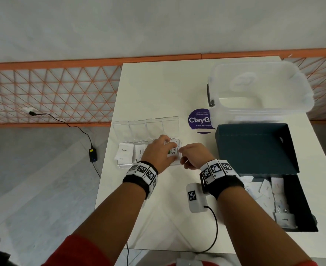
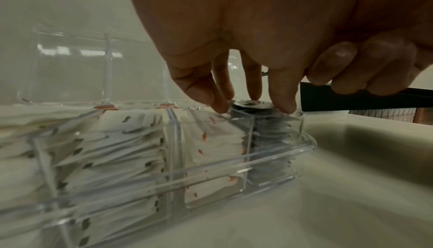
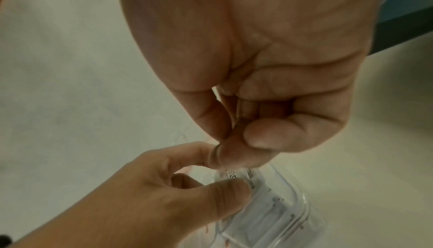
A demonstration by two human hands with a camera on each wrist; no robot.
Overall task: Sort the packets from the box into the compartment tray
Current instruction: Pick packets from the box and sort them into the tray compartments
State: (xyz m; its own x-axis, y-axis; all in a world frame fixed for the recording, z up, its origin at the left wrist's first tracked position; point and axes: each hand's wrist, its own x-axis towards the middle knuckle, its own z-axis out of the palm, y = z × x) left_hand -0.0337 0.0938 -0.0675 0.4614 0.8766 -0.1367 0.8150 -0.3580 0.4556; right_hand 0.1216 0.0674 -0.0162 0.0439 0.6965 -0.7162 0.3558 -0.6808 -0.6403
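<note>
1. The clear compartment tray [image 1: 120, 166] already held tall stacks in all four of its compartments, as the left wrist view showed; a Sugar packet [image 1: 124, 153] topped the far-left one.
2. Loose packets [image 1: 263, 189] lay in the dark box [image 1: 300, 198] at the right, so I judged the sorting well along but unfinished.
3. The left hand [image 1: 159, 153] pressed a Stevia packet [image 1: 173, 151] onto the rightmost stack, fingertips [image 2: 282, 104] and thumb on it.
4. The right hand [image 1: 193, 155] hovered just beside, fingers curled inward; whether it pinched anything I could not tell.
5. The tray was rigid, glossy, transparent plastic with hinged lids standing open; the packets were flat, crinkly paper sachets.
</note>
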